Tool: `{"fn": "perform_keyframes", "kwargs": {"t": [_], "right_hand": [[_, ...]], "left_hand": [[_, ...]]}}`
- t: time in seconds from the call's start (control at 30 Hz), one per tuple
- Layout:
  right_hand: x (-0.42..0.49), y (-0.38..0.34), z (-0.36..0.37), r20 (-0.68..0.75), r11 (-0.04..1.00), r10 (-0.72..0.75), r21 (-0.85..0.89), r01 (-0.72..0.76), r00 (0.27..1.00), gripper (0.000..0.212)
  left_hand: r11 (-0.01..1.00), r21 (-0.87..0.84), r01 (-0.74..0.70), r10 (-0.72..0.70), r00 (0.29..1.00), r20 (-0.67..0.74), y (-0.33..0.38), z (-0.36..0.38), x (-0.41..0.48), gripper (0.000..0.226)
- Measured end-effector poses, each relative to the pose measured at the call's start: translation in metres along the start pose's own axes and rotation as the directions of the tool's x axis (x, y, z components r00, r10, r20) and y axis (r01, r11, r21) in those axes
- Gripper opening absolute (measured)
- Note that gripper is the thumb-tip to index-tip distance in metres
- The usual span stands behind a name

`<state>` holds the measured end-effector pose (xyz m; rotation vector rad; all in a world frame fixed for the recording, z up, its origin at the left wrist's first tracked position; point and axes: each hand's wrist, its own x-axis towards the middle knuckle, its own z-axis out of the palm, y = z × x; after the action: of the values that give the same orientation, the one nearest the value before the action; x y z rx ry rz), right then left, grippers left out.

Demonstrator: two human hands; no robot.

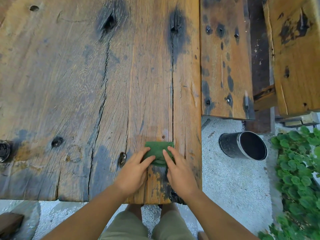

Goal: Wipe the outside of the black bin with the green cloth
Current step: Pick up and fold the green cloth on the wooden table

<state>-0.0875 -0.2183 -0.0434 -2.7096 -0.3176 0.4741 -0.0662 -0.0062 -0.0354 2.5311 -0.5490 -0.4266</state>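
- The green cloth point(158, 151) is partly covered by the fingers of the left hand point(134, 172) and right hand point(179, 174).
- A dark round object point(4, 151) at nine o'clock is cut by the edge; unidentifiable.
- The plants point(297, 170) at four o'clock are blurred and cut off.

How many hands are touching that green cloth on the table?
2. The left hand rests on the green cloth's left side, the right hand on its right side, near the wooden table's front edge.
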Motion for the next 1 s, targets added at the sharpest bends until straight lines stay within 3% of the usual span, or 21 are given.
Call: {"fn": "perform_keyframes", "kwargs": {"t": [0.17,0.3,0.47,0.6,0.83,1.0], "right_hand": [[-0.013,0.004,0.009,0.058,0.995,0.013,-0.103,-0.007,0.998,0.098],[-0.012,-0.001,0.003,0.051,0.992,0.036,-0.12,-0.029,0.998,0.088],[0.006,-0.013,-0.016,-0.127,0.981,0.042,-0.181,-0.064,0.991,0.043],[0.034,-0.019,-0.034,-0.14,0.992,0.07,-0.095,-0.084,0.988,0.023],[0.07,-0.025,-0.046,0.074,0.997,0.072,-0.024,-0.07,0.995,0.035],[0.073,-0.022,-0.039,0.162,0.992,0.125,-0.003,-0.126,0.979,0.043]], "left_hand": [[0.993,0.119,-0.012,0.005,0.998,0.058,0.003,0.003,-0.013,0.081],[0.985,0.17,0.016,-0.033,0.995,0.092,0.005,0.004,-0.013,0.079],[0.995,-0.03,0.099,-0.1,0.994,-0.032,0.01,-0.002,0.012,0.027],[0.872,-0.369,0.322,-0.364,0.93,-0.049,0.016,-0.015,0.044,0.005],[0.728,-0.418,0.544,-0.588,0.808,0.028,0.016,-0.013,0.062,0.017],[0.658,-0.483,0.577,-0.647,0.762,0.029,0.024,-0.006,0.056,0.03]]}}
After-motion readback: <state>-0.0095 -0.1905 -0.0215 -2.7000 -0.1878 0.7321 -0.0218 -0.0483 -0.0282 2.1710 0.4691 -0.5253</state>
